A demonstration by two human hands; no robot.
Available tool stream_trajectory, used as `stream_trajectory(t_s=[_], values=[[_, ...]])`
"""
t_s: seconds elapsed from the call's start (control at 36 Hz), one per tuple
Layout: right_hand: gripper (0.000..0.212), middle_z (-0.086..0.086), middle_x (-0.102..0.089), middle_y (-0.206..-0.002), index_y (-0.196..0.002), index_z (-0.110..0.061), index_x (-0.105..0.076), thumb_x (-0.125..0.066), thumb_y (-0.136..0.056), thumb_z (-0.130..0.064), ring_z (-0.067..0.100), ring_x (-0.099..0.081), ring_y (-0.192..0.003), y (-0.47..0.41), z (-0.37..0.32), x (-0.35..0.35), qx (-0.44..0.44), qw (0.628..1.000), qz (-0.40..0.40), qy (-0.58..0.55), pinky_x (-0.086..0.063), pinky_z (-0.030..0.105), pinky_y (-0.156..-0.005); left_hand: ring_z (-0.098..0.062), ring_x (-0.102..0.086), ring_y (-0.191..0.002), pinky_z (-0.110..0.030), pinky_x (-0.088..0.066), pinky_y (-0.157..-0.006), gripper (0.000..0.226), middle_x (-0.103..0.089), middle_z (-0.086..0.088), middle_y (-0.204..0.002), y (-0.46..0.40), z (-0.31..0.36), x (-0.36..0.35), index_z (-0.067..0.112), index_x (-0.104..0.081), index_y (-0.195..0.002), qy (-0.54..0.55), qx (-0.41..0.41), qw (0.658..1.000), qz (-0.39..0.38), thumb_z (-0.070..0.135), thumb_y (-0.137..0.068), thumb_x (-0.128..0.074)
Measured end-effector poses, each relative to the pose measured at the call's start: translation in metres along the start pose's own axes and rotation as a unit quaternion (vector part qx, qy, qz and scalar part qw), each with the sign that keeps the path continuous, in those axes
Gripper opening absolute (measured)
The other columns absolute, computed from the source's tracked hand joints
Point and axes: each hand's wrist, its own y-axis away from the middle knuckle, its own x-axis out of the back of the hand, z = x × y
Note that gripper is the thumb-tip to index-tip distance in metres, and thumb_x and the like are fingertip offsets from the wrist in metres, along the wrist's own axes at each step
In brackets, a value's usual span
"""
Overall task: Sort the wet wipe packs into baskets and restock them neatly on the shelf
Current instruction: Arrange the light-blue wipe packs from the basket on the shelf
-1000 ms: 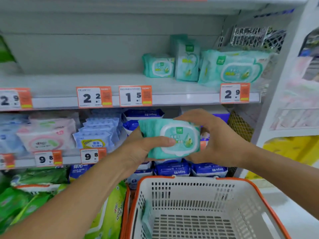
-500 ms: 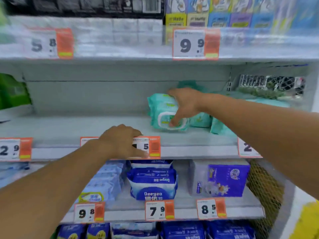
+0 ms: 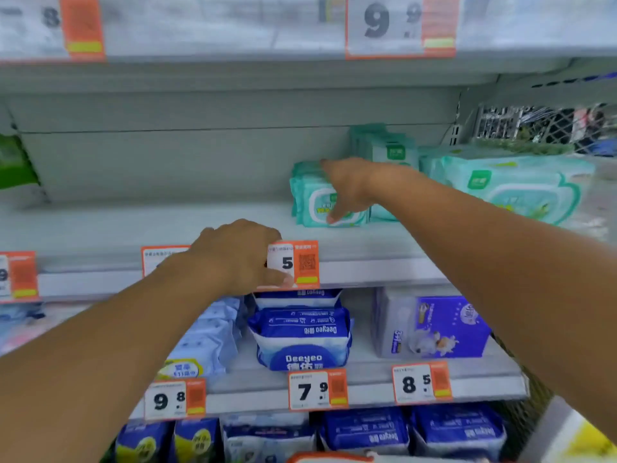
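I am setting a mint wet wipe pack [image 3: 322, 203] upright on the middle shelf [image 3: 167, 228], my right hand [image 3: 347, 188] gripping it, squaring it against its neighbours. My left hand [image 3: 240, 255] is curling over the shelf edge, holding nothing.

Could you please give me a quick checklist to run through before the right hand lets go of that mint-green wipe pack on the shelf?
1. Small mint-green wet wipe pack resting on the grey metal shelf: ok.
2. Label facing front: ok.
3. Right hand clear of pack: not ok, its thumb and fingers are on it.
4. Flush with the pack behind: cannot tell, hand hides it.
5. Left hand steady on the shelf edge by the orange price tag: ok.
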Motion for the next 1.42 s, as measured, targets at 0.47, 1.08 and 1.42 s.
stream_trajectory(t_s=[0.47,1.08,1.42], values=[[0.12,0.008,-0.031,-0.156,-0.156,-0.016,-0.019,-0.092,-0.064,-0.035,0.028,-0.037,-0.141,0.298,-0.18,-0.408,-0.151,0.826,-0.343,-0.42,-0.037,0.037,-0.112,-0.018,-0.055,-0.11,-0.036,-0.048,-0.091,0.05,-0.059,0.004,-0.121,0.185,0.026,-0.234,0.028,-0.054,-0.13,0.069,-0.229,0.906,-0.349,0.048,-0.087,-0.069],[0.046,0.016,-0.066,-0.13,-0.13,-0.008,-0.063,-0.056,-0.085,-0.015,0.029,-0.062,-0.109,0.227,-0.041,-0.139,-0.129,0.549,-0.253,-0.786,-0.051,0.047,-0.097,-0.014,-0.074,-0.09,-0.026,-0.059,-0.067,0.02,-0.077,0.0,-0.104,0.131,0.075,-0.133,0.023,-0.068,-0.113,0.689,0.037,0.687,-0.228,0.017,-0.094,-0.065],[0.019,0.01,-0.078,-0.092,-0.098,-0.009,-0.073,-0.079,-0.08,-0.008,0.022,-0.074,-0.074,0.223,-0.01,-0.034,-0.013,0.781,-0.048,-0.622,-0.056,0.027,-0.054,-0.005,-0.071,-0.092,-0.038,-0.058,-0.085,0.032,-0.074,0.015,-0.102,0.123,0.084,-0.06,0.032,-0.065,-0.119,0.573,-0.072,0.814,0.068,0.044,-0.089,-0.068]])
